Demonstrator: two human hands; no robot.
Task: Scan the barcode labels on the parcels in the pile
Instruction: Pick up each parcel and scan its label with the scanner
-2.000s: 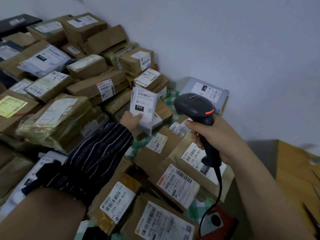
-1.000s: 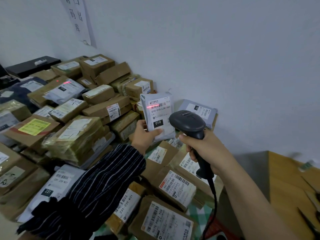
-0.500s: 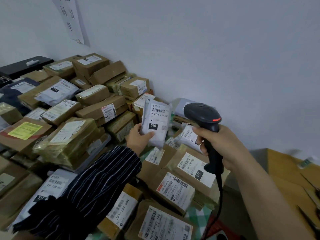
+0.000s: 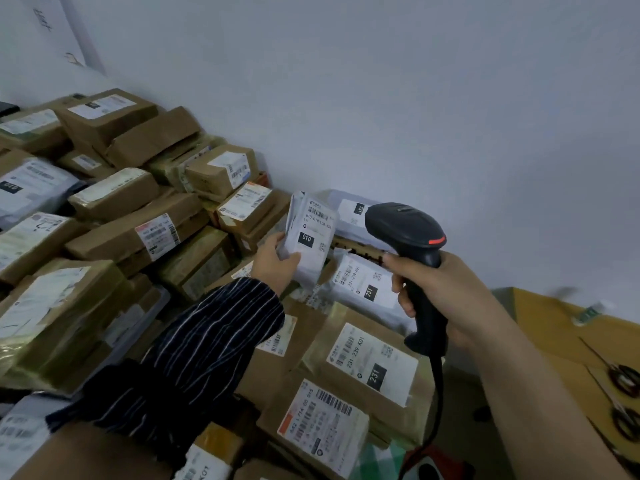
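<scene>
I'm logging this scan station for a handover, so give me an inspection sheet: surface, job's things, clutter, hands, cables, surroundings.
Surface: checked cloth, mostly buried under parcels.
Job's things: parcel pile against the wall; white mailer labelled 010, lifted; black scanner beside it.
Clutter: what look like scissors on the yellow table at right.
Hands: left hand grips the mailer; right hand grips the scanner's handle.
Cables: scanner cable hangs from the handle.
Surroundings: pale wall; paper sign at upper left.
</scene>
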